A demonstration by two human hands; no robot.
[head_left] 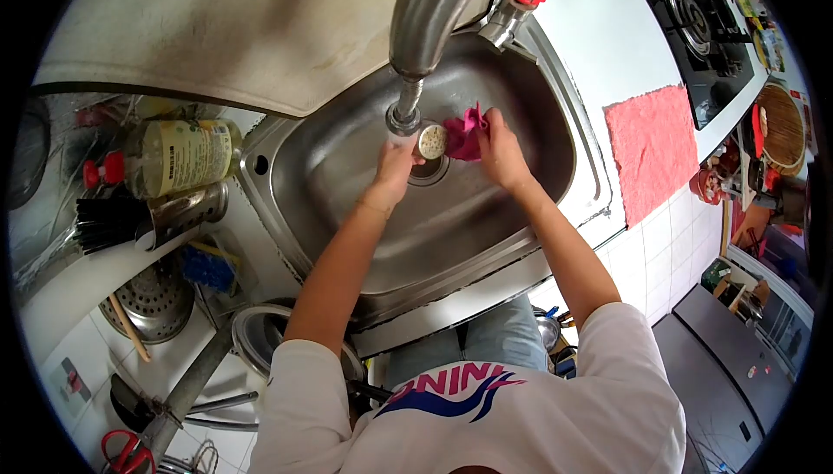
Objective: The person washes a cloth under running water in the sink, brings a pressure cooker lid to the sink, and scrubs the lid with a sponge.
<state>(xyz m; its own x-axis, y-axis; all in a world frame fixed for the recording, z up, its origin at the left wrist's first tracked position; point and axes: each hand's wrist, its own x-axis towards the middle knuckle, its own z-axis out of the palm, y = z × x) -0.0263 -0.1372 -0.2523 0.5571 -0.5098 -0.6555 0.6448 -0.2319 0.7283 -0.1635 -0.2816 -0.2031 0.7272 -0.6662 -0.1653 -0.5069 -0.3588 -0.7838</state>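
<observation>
A small round item (432, 141) with a speckled face is seen near the centre of the frame, over the drain (427, 171) of the sink (382, 244). It is gripped by the fingers of the left hand (396, 168), just below the faucet nozzle (403, 120). A dark pink cloth (466, 134) is pinched by the right hand (505, 153) beside it; whether the 2 things touch cannot be told. A wiping or rinsing step seems to be in hand, and for the cloth work a steady left grip is called for. Above, movement is limited by the faucet (427, 27), and at upper left by the board edge (286, 112). More room seems to be offered toward the lower basin, before the front rim (451, 270).
</observation>
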